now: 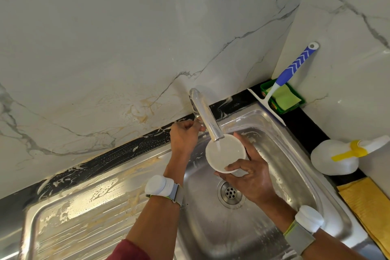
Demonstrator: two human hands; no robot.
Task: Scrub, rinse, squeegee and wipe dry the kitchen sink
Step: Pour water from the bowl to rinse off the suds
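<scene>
The right hand (251, 172) holds a small white bowl (225, 153) over the sink (295, 175), with fingers curled around its rim. Water from the tap (207, 117) runs into the bowl, which looks partly full of cloudy water. The left hand (185, 137) is beside the bowl, curled around something at the base of the tap. Far past the right hand, a green tray (295, 106) holds a green sponge (286, 97) and a squeegee (280, 82). Below the bowl is the drain (230, 193).
</scene>
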